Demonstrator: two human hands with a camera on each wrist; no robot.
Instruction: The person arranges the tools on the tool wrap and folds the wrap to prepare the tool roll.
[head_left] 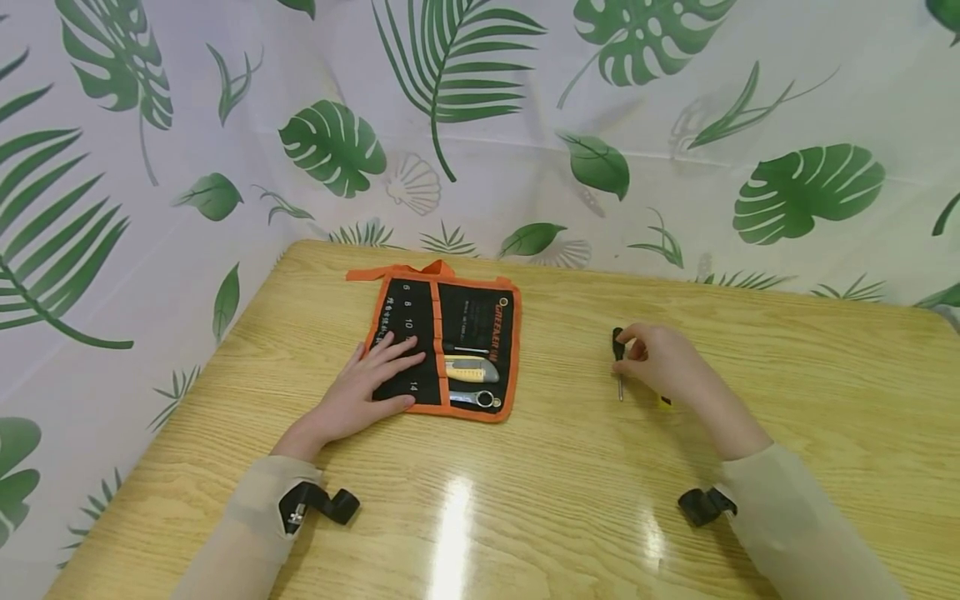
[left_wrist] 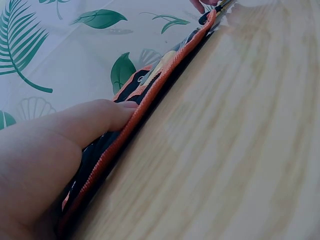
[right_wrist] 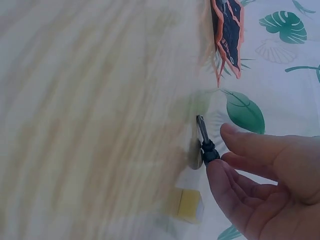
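Right hand (head_left: 660, 360) is pinching a black-handled metal screwdriver (right_wrist: 209, 149), likely mid-transfer, calling for steadiness; outspread left hand (head_left: 365, 387) is pressing an orange-trimmed black fabric pouch (head_left: 457, 317).

Head view: bright, largely sharp; the pouch's (head_left: 450, 329) smallest print is unreadable. A white glare streak (head_left: 453, 537) marks the near tabletop (head_left: 555, 483), with a fainter patch (head_left: 653, 537) to its right; light appears to fall from above. Wrist views: dimmer, cool-toned; tabletop grain reads soft, smeared.
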